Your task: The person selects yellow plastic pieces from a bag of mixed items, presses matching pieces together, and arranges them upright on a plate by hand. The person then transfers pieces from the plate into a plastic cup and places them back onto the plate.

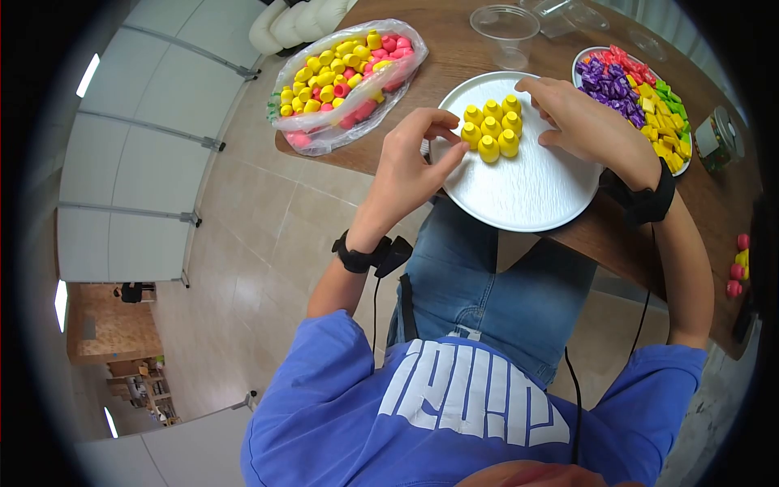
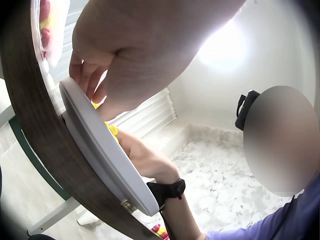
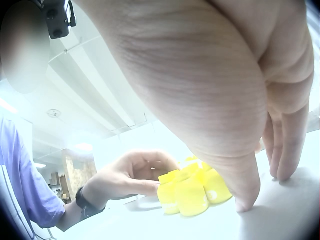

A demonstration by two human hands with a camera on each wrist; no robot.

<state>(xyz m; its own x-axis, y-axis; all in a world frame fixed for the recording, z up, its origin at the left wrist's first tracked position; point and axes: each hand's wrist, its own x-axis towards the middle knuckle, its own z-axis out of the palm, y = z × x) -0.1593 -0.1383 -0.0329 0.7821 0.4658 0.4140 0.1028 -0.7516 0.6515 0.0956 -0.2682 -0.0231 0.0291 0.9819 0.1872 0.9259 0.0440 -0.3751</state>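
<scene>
Between the two hands, on my head view, a tight cluster of yellow bottle-shaped pieces (image 1: 490,126) stands upright on a round white plate (image 1: 527,199). I see the left hand (image 1: 412,158) bent beside it, a gap between forefinger and thumb, the thumb tip right at the cluster's edge; whether it actually touches, I cannot tell. Opposite, the right hand (image 1: 588,122) arches over the plate with thumb and fingers well apart, gripping nothing. Beyond the left hand sits a clear plastic bag (image 1: 326,130) of yellow and pink pieces. Past the right hand I make out purple pieces (image 1: 607,88) among red, yellow and green ones, and a jar (image 1: 718,138).

From the left wrist, that hand looms above the plate, which rests on the wooden table (image 2: 30,85). Only bits of yellow show past its fingers, so its contact is hidden from me.

On my right wrist view, the right thumb and fingertips rest on the white surface, a wide space between them, the cluster just beside the thumb and the left hand beyond.
</scene>
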